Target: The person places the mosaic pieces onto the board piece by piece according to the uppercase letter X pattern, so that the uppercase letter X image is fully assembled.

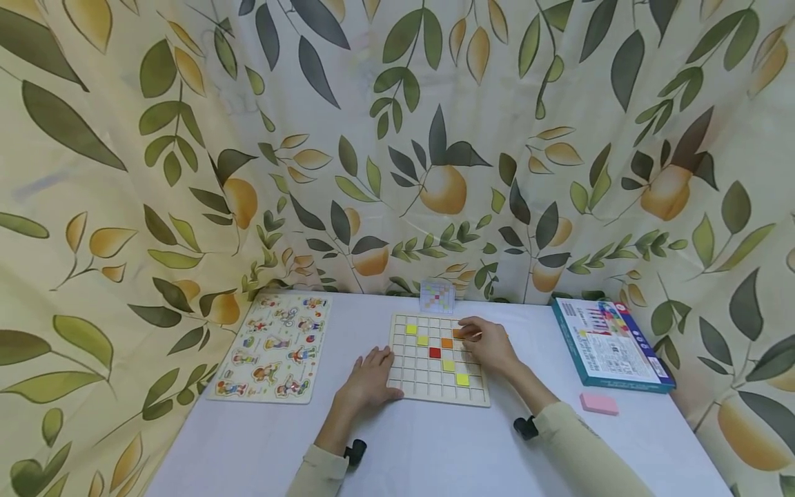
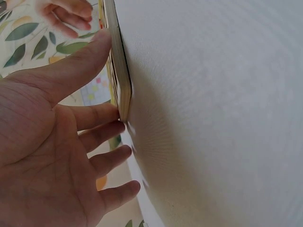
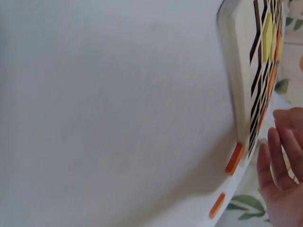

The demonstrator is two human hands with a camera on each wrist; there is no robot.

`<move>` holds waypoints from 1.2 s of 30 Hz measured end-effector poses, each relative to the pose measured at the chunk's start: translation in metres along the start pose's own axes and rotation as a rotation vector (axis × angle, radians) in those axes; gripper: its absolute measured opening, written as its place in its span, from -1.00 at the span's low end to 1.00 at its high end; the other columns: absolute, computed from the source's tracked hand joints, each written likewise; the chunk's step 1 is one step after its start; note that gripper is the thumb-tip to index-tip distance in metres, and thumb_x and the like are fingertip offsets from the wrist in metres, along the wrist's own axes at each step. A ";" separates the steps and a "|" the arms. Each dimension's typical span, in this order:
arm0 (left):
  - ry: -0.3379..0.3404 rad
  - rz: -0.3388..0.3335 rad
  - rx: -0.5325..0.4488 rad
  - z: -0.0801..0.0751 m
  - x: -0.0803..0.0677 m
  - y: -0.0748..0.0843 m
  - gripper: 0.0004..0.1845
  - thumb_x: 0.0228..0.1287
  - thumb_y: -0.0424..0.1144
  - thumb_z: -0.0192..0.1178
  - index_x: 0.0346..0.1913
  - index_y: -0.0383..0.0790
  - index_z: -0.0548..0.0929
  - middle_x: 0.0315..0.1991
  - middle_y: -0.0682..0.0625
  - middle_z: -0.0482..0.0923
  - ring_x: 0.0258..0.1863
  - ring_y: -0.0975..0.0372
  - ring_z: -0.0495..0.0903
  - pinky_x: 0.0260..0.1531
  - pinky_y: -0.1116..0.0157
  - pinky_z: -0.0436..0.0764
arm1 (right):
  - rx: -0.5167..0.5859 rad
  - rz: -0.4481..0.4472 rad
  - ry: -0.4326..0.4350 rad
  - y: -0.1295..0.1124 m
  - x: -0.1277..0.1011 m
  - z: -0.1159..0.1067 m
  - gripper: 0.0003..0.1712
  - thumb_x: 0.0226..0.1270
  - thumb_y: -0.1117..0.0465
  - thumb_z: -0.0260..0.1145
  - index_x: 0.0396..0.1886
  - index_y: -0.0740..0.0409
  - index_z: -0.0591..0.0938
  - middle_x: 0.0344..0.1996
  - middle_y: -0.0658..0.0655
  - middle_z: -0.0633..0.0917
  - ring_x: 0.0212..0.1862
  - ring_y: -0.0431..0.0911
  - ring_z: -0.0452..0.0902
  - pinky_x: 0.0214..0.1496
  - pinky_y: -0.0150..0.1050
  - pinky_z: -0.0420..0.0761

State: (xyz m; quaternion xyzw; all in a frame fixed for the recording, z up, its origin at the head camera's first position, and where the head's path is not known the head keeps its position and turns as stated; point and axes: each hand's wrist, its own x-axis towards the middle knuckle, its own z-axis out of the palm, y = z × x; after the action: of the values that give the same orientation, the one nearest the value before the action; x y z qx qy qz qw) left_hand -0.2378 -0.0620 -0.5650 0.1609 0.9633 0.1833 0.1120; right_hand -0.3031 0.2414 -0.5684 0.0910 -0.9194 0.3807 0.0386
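Note:
A wooden grid board [image 1: 415, 378] lies mid-table with yellow, orange and red tiles in some cells. My left hand [image 1: 369, 376] rests flat at its front left corner; in the left wrist view that hand [image 2: 57, 142] is spread, thumb along the board's edge [image 2: 120, 71] and fingers against the corner. My right hand [image 1: 491, 343] hovers over the board's right side, its fingertips pinching an orange tile [image 1: 459, 334] at a far-row cell. In the right wrist view, only a few fingers [image 3: 279, 175] show beside the board [image 3: 239, 71], and two orange tiles [image 3: 234, 158] lie on the table.
A peg puzzle board with cartoon figures [image 1: 273, 348] lies at the left. A blue box [image 1: 609, 345] and a pink block [image 1: 599, 403] sit at the right. A small pattern card [image 1: 437, 297] stands behind the grid board. A leaf-print curtain [image 1: 397, 138] closes in the back and sides.

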 end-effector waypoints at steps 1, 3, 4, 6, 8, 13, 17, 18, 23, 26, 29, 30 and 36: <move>-0.001 -0.001 -0.001 0.000 0.000 0.000 -0.04 0.24 0.10 0.49 0.57 -0.29 0.33 0.61 -0.16 0.21 0.63 -0.07 0.09 0.56 -0.18 0.11 | -0.005 0.011 0.011 0.002 -0.001 -0.003 -0.51 0.28 0.41 0.46 0.22 0.23 0.66 -0.11 0.12 0.79 -0.04 0.03 0.70 0.07 0.00 0.72; -0.002 0.000 -0.006 0.000 -0.001 0.000 -0.03 0.24 0.09 0.49 0.57 -0.29 0.33 0.61 -0.17 0.20 0.63 -0.07 0.08 0.57 -0.19 0.10 | -0.020 0.033 0.029 0.006 -0.004 -0.008 -0.52 0.29 0.41 0.44 0.22 0.22 0.65 -0.10 0.13 0.78 -0.03 0.04 0.69 0.04 0.00 0.74; -0.003 0.000 -0.007 0.000 -0.001 0.000 -0.03 0.24 0.09 0.49 0.57 -0.29 0.32 0.61 -0.17 0.20 0.63 -0.07 0.08 0.57 -0.19 0.10 | -0.026 0.043 0.036 0.008 -0.005 -0.010 -0.52 0.28 0.41 0.43 0.22 0.23 0.65 -0.10 0.14 0.78 -0.03 0.05 0.69 0.02 -0.01 0.74; -0.004 0.001 -0.009 0.000 -0.002 0.000 -0.03 0.24 0.09 0.49 0.57 -0.30 0.32 0.61 -0.17 0.20 0.63 -0.08 0.08 0.57 -0.19 0.10 | -0.043 0.057 0.044 0.014 -0.007 -0.014 -0.50 0.26 0.42 0.43 0.22 0.23 0.64 -0.09 0.15 0.77 -0.03 0.05 0.70 0.00 -0.03 0.75; -0.006 0.002 -0.006 0.000 -0.002 0.000 -0.03 0.24 0.09 0.49 0.57 -0.31 0.31 0.61 -0.17 0.21 0.63 -0.08 0.08 0.57 -0.18 0.10 | -0.054 0.071 0.042 0.019 -0.008 -0.018 -0.49 0.26 0.41 0.44 0.23 0.24 0.63 -0.08 0.16 0.77 -0.03 0.06 0.70 0.00 -0.02 0.75; -0.008 0.005 -0.002 -0.001 -0.003 0.000 -0.02 0.24 0.09 0.48 0.57 -0.31 0.31 0.61 -0.17 0.20 0.63 -0.08 0.08 0.57 -0.18 0.10 | -0.089 0.104 0.014 0.028 -0.015 -0.026 -0.52 0.29 0.34 0.45 0.21 0.26 0.64 -0.04 0.20 0.76 0.02 0.08 0.70 0.13 0.04 0.72; 0.003 0.018 -0.002 -0.001 -0.002 0.000 -0.04 0.25 0.09 0.48 0.56 -0.33 0.33 0.60 -0.18 0.21 0.62 -0.09 0.10 0.56 -0.20 0.12 | -0.113 0.131 -0.032 0.033 -0.019 -0.032 -0.51 0.27 0.34 0.45 0.22 0.27 0.63 -0.05 0.20 0.76 0.00 0.07 0.68 0.12 0.05 0.70; 0.005 0.020 -0.001 -0.001 -0.002 0.000 -0.04 0.25 0.09 0.48 0.56 -0.33 0.33 0.60 -0.18 0.21 0.62 -0.09 0.10 0.56 -0.20 0.12 | -0.116 0.135 -0.044 0.033 -0.019 -0.032 -0.50 0.26 0.34 0.44 0.22 0.27 0.63 -0.06 0.19 0.76 -0.01 0.07 0.68 0.11 0.05 0.70; 0.006 0.021 0.001 -0.001 -0.002 0.000 -0.04 0.26 0.10 0.47 0.56 -0.33 0.33 0.61 -0.18 0.21 0.62 -0.09 0.10 0.56 -0.20 0.12 | -0.131 0.157 -0.077 0.036 -0.021 -0.036 -0.45 0.21 0.37 0.45 0.23 0.24 0.62 -0.14 0.10 0.74 -0.09 0.00 0.61 0.03 -0.05 0.68; 0.005 0.023 0.004 0.000 -0.002 0.000 -0.04 0.26 0.11 0.47 0.56 -0.33 0.33 0.61 -0.18 0.20 0.62 -0.09 0.09 0.56 -0.20 0.12 | -0.133 0.159 -0.078 0.036 -0.021 -0.037 -0.43 0.18 0.38 0.45 0.23 0.24 0.62 -0.17 0.08 0.73 -0.12 -0.02 0.60 -0.02 -0.11 0.67; 0.005 0.024 0.006 0.000 -0.002 0.000 -0.04 0.26 0.11 0.46 0.56 -0.33 0.32 0.61 -0.18 0.20 0.62 -0.09 0.09 0.56 -0.20 0.12 | -0.129 0.146 -0.067 0.037 -0.021 -0.037 -0.42 0.16 0.39 0.48 0.23 0.26 0.62 -0.20 0.08 0.73 -0.15 -0.04 0.61 -0.06 -0.13 0.68; 0.006 0.025 0.006 0.000 -0.002 0.000 -0.04 0.26 0.11 0.46 0.56 -0.33 0.32 0.61 -0.18 0.21 0.62 -0.10 0.09 0.56 -0.20 0.12 | -0.126 0.139 -0.065 0.038 -0.021 -0.037 -0.41 0.15 0.40 0.48 0.23 0.28 0.61 -0.20 0.08 0.73 -0.16 -0.04 0.61 -0.07 -0.14 0.68; 0.005 0.019 0.003 0.000 -0.001 -0.001 -0.04 0.26 0.11 0.47 0.56 -0.32 0.32 0.61 -0.18 0.21 0.62 -0.09 0.09 0.56 -0.20 0.12 | -0.100 0.153 -0.052 0.041 -0.021 -0.036 -0.36 0.13 0.42 0.51 0.26 0.29 0.58 -0.19 0.10 0.74 -0.20 -0.06 0.63 -0.15 -0.20 0.72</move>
State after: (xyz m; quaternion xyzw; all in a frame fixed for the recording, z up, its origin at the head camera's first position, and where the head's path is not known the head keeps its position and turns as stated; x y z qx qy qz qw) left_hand -0.2366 -0.0630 -0.5652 0.1698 0.9623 0.1833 0.1077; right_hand -0.2902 0.2983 -0.5749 0.0284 -0.9421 0.3338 -0.0099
